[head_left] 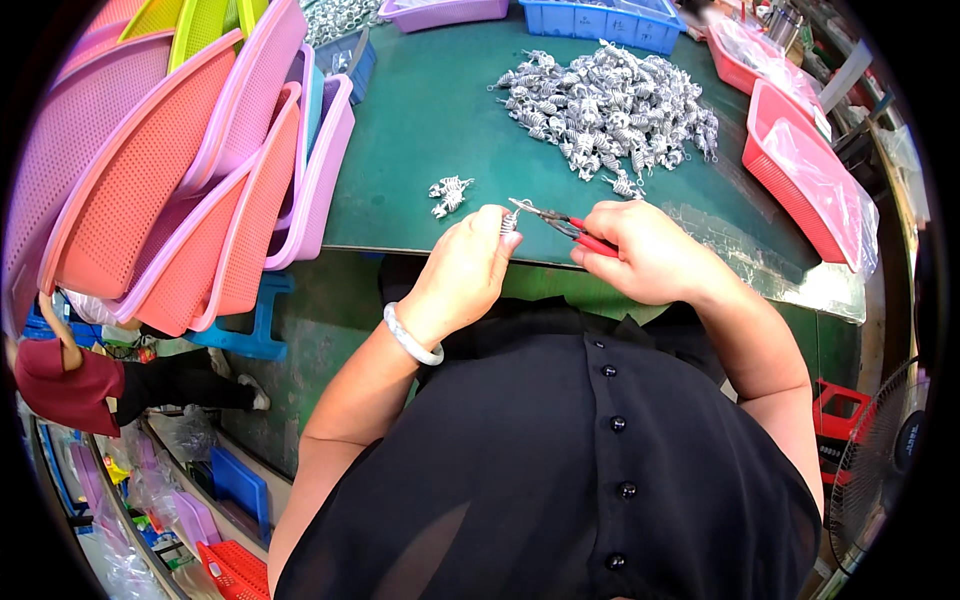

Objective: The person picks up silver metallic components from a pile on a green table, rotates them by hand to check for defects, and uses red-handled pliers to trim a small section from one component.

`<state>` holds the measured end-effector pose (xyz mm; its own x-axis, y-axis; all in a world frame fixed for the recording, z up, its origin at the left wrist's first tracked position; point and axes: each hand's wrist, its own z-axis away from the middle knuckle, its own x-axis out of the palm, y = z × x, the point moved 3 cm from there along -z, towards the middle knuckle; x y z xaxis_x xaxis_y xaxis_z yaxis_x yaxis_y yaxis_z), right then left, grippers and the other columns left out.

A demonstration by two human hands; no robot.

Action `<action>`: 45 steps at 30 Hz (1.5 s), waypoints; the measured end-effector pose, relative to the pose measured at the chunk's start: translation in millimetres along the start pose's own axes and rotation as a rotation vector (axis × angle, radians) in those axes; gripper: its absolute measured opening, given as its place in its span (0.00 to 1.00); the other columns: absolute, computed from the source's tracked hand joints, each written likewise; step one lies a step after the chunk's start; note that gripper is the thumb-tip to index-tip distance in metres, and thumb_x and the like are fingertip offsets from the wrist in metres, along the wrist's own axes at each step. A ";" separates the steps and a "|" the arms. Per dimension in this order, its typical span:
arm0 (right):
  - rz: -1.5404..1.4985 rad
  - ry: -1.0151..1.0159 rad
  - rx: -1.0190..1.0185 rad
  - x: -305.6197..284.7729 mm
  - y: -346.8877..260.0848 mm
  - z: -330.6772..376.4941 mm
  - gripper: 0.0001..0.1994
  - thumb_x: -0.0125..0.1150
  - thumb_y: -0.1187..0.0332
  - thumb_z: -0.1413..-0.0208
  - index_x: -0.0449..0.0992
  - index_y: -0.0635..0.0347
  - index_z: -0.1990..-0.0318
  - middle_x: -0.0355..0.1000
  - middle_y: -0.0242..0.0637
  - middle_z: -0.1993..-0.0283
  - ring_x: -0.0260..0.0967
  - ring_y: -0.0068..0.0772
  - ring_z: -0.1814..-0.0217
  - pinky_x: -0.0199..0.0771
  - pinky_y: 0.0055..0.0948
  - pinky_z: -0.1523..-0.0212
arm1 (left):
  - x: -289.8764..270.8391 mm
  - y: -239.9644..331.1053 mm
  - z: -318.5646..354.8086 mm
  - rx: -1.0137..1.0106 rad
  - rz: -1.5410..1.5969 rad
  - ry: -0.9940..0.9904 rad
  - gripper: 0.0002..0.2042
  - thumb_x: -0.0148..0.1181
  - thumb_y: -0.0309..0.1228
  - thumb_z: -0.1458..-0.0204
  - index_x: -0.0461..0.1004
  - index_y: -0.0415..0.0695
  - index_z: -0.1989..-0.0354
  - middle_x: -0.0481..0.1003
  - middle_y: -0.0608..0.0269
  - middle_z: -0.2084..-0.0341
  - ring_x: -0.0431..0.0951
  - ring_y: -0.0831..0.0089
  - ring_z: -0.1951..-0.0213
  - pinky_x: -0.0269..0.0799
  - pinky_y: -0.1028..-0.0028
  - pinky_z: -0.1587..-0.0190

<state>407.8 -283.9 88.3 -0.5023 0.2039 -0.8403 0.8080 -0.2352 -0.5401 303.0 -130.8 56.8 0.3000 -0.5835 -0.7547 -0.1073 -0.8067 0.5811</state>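
**Figure: Small wire spring worked with red-handled pliers at the edge of a green mat**

The person's left hand (462, 272) was held at the near edge of the dark green work mat (420, 120), fingers curled and pinching a small silver coiled wire spring (508, 222) between thumb and fingertips, so that the coil stood clear above the hand. The right hand (640, 252) was clenched around the red handles of slim metal needle-nose pliers (560, 222), whose tips pointed left and met the spring. Whether the tips had closed on the wire could not be told. Both hands were kept close together just off the mat's edge, probably so that the small part could be steadied close to the eyes.

A large heap of similar silver wire springs (610, 105) lay farther back on the mat, within reach of the right arm, apparently as the stock. Two or three springs (448, 194) lay apart, just beyond the left hand, seemingly set aside on their own. A white bangle (412, 338) circled the left wrist.

Stacked pink, orange and lilac perforated plastic trays (180, 170) leaned at the left of the mat; red plastic baskets lined with clear film (810, 170) stood at the right, and a blue plastic crate (600, 20) sat at the far edge.
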 end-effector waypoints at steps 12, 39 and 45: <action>-0.167 -0.067 0.025 1.0 5.3 -2.4 0.14 0.55 0.64 0.53 0.68 0.68 0.78 0.63 0.49 0.79 0.61 0.47 0.78 0.60 0.36 0.76 | 2.6 -4.4 5.3 0.069 0.016 0.080 0.09 0.47 0.28 0.46 0.64 0.34 0.62 0.69 0.49 0.75 0.70 0.53 0.72 0.66 0.66 0.68; 0.316 0.453 0.589 -29.3 124.5 125.3 0.15 0.59 0.65 0.58 0.67 0.67 0.66 0.64 0.45 0.65 0.62 0.47 0.59 0.63 0.36 0.58 | 21.8 -21.6 -20.4 -0.345 1.932 -0.170 0.21 0.37 0.39 0.41 0.56 0.34 0.46 0.66 0.63 0.71 0.67 0.74 0.68 0.64 0.70 0.57; 0.201 0.483 0.372 -30.8 94.2 104.8 0.14 0.60 0.66 0.58 0.67 0.66 0.67 0.64 0.45 0.67 0.62 0.48 0.61 0.63 0.36 0.60 | 25.7 -15.0 -25.2 -0.299 1.745 -0.135 0.20 0.39 0.38 0.41 0.59 0.34 0.48 0.66 0.64 0.73 0.67 0.74 0.68 0.65 0.71 0.58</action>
<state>467.2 -412.0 58.5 -0.0867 0.5066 -0.8578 0.6674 -0.6098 -0.4276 336.3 -131.4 36.4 -0.0375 -0.6781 0.7340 -0.0212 0.7349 0.6778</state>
